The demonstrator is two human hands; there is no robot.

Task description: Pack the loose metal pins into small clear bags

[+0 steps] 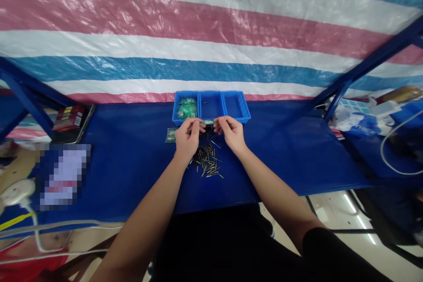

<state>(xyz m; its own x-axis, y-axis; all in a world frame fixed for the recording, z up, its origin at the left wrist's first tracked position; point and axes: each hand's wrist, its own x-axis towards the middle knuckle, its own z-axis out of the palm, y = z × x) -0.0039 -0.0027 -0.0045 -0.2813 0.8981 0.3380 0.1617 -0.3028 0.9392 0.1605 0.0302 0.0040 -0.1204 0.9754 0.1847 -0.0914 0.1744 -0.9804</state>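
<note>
My left hand (188, 136) and my right hand (230, 133) pinch the two ends of a small clear packet (208, 122), stretched between them at the front edge of the blue bins. The left bin holds green packets (188, 108). A tiny piece lies in the middle bin (212, 106), and nothing shows in the right bin (233, 108). Another green packet (171, 135) rests on the table beside my left hand. Below and between my hands is a loose pile of thin brass and dark metal pins (209, 161), partly hidden by my left hand.
On the blue table (280, 150), a red box (68, 118) stands at the far left above a blurred-out patch. White cables run along the lower left. Plastic bags (360, 119) lie at the right behind a blue metal frame (337, 101). A striped sheet hangs behind.
</note>
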